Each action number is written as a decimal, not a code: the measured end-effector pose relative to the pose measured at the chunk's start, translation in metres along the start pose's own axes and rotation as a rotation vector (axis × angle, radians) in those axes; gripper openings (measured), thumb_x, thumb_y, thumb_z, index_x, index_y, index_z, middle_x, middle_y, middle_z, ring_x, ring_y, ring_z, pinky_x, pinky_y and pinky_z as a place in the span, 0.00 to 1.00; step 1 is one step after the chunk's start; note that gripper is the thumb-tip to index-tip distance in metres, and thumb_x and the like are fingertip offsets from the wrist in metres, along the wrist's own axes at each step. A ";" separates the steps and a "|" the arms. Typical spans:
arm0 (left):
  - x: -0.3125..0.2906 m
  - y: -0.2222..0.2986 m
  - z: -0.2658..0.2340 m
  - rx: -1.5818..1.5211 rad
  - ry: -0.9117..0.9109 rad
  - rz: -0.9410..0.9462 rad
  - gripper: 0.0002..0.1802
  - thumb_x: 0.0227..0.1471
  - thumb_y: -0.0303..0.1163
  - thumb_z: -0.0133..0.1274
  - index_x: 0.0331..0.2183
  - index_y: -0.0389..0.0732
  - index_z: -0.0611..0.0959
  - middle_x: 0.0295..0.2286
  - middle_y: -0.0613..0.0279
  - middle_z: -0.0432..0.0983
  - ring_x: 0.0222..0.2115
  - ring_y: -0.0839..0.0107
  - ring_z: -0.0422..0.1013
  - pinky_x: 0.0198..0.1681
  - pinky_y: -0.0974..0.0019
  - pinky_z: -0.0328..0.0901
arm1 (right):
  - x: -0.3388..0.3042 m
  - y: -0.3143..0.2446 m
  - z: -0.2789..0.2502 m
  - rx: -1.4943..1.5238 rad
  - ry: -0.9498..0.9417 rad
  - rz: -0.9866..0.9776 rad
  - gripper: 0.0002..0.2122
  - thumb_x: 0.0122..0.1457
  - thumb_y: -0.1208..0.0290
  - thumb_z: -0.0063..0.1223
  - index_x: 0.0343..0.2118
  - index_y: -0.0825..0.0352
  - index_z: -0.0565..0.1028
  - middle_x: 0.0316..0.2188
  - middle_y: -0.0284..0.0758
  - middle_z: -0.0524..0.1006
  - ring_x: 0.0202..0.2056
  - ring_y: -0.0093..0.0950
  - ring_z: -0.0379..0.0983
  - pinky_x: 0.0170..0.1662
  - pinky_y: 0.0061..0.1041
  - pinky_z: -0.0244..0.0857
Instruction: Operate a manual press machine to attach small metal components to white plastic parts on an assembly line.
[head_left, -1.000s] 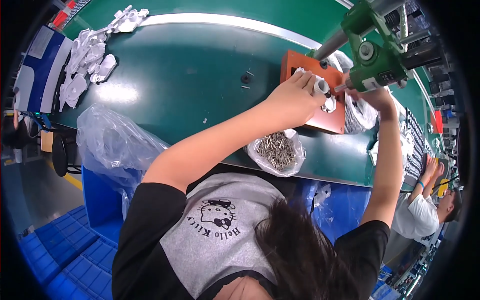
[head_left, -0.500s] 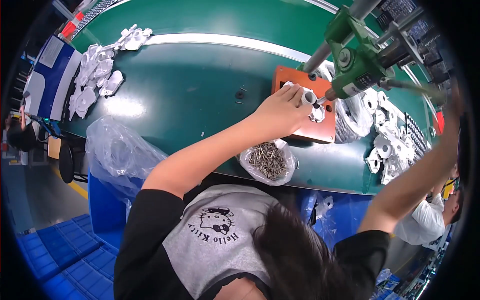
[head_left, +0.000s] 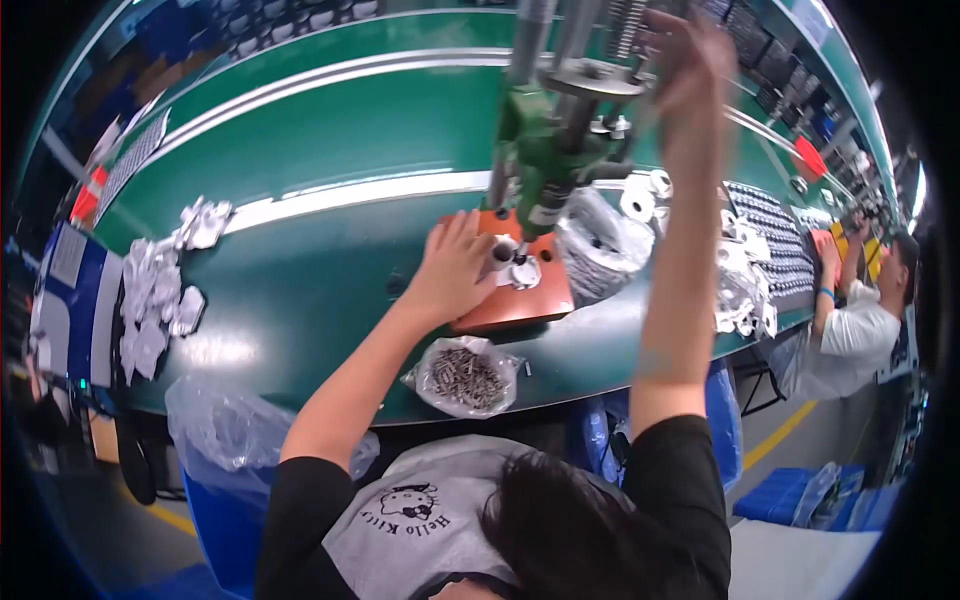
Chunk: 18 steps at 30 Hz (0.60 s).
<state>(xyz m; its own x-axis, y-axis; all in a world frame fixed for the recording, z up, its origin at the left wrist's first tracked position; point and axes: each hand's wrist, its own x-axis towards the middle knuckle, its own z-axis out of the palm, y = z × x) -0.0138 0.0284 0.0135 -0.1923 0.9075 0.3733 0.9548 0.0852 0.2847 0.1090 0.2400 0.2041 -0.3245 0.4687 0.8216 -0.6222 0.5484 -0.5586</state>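
My left hand [head_left: 452,272] lies over a white moulded part [head_left: 523,272] with a round tube, steadying it on an orange block [head_left: 515,308]. Its fingers hide some of the part. The lower tip of a green bench press [head_left: 545,175] comes down on the part, just beside the tube. My right hand [head_left: 692,62] is raised at the right of the press's upper rods and spring; it is smeared by motion, and its grip does not show. Nearest me on the bench, a clear bag [head_left: 468,378] holds many small metal pins or screws.
White parts [head_left: 150,300] are heaped at the left beside a blue-and-white box [head_left: 72,300]. More white parts [head_left: 742,275] lie right, near a black tray [head_left: 770,235]. A clear bag [head_left: 600,245] stands behind the block. A co-worker [head_left: 855,320] sits at the far right.
The view has turned, so the bench appears shifted left and lower. My right hand has come from the far right edge to beside the press's top. My left hand stays on the white part.
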 end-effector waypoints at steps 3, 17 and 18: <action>0.032 0.025 -0.038 0.057 -0.076 0.111 0.27 0.44 0.41 0.53 0.47 0.42 0.70 0.51 0.50 0.62 0.55 0.52 0.56 0.57 0.52 0.50 | 0.029 0.036 0.012 -0.036 0.218 0.630 0.14 0.60 0.70 0.41 0.47 0.69 0.68 0.40 0.31 0.73 0.41 0.22 0.65 0.42 0.19 0.58; 0.065 -0.181 0.018 -0.355 0.455 -0.499 0.40 0.39 0.48 0.61 0.50 0.40 0.65 0.44 0.39 0.65 0.45 0.45 0.64 0.47 0.52 0.62 | -0.269 0.002 -0.183 -1.728 -0.081 0.632 0.21 0.47 0.62 0.58 0.42 0.70 0.72 0.47 0.49 0.68 0.49 0.47 0.62 0.52 0.40 0.56; 0.062 -0.179 0.010 -0.225 0.383 -0.568 0.41 0.40 0.47 0.60 0.52 0.40 0.63 0.46 0.37 0.62 0.46 0.44 0.63 0.48 0.50 0.61 | -0.294 0.004 -0.195 -1.831 -0.063 0.547 0.23 0.49 0.60 0.57 0.44 0.71 0.70 0.48 0.49 0.67 0.49 0.47 0.62 0.52 0.40 0.55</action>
<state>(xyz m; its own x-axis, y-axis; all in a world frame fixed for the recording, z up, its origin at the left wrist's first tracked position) -0.1946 0.0740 -0.0232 -0.7509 0.5367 0.3848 0.6216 0.3774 0.6864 0.3407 0.2389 -0.0619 -0.2445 0.8195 0.5184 0.9329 0.3445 -0.1046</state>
